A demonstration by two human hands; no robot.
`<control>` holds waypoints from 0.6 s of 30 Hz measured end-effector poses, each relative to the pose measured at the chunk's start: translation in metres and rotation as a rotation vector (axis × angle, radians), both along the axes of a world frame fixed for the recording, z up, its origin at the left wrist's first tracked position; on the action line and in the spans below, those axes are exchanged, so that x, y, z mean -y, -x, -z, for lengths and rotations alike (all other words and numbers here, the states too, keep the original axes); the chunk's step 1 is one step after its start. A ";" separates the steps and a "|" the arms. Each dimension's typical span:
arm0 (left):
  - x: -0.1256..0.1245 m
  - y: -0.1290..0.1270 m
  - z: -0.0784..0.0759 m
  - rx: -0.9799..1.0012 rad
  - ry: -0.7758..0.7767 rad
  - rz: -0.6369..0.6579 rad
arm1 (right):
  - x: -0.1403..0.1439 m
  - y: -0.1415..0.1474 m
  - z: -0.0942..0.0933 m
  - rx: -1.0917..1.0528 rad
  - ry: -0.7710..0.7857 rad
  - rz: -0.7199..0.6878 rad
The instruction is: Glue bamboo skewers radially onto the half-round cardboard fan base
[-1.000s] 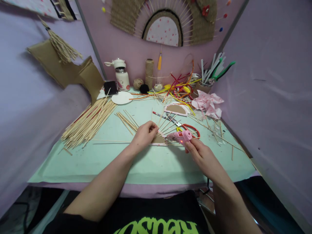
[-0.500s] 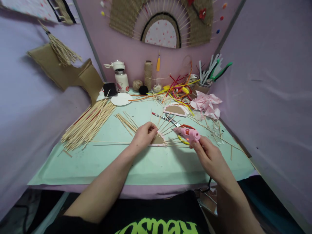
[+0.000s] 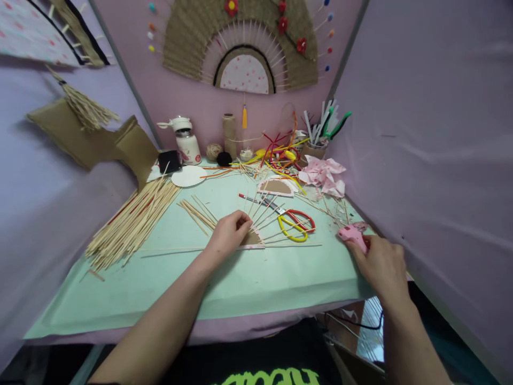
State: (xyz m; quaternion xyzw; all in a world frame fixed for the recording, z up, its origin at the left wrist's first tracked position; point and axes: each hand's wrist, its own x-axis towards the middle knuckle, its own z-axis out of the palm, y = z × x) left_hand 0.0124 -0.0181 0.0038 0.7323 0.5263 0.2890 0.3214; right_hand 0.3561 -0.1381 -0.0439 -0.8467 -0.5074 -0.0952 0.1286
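Head view: left hand [image 3: 226,233] pinning sticks [image 3: 267,214] fanned on card [image 3: 253,239]; right hand [image 3: 380,263] gripping glue gun [image 3: 351,235] at table [image 3: 168,283] edge (fan apparently half filled).

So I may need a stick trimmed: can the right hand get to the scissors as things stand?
Probably yes, once freed: the right hand holds the glue gun, and the scissors lie uncovered just to its left.
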 end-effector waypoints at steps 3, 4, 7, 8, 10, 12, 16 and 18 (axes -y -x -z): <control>-0.001 -0.002 -0.004 -0.093 -0.047 0.056 | 0.002 0.008 -0.006 0.035 -0.005 0.023; -0.001 -0.004 -0.006 -0.137 -0.074 0.081 | 0.000 0.011 -0.011 0.030 -0.045 0.019; -0.004 -0.011 -0.011 -0.272 -0.158 0.163 | -0.017 0.023 -0.032 -0.082 -0.219 -0.140; -0.006 -0.015 -0.012 -0.313 -0.177 0.190 | -0.027 0.028 -0.040 -0.146 -0.254 -0.245; -0.009 -0.021 -0.012 -0.380 -0.194 0.245 | -0.051 0.039 -0.053 -0.289 -0.270 -0.417; -0.012 -0.027 -0.010 -0.425 -0.199 0.293 | -0.076 0.049 -0.063 -0.375 -0.256 -0.477; -0.013 -0.036 -0.009 -0.492 -0.202 0.308 | -0.114 0.058 -0.064 -0.490 -0.133 -0.530; -0.011 -0.039 -0.012 -0.530 -0.183 0.296 | -0.123 0.056 -0.057 -0.515 -0.095 -0.514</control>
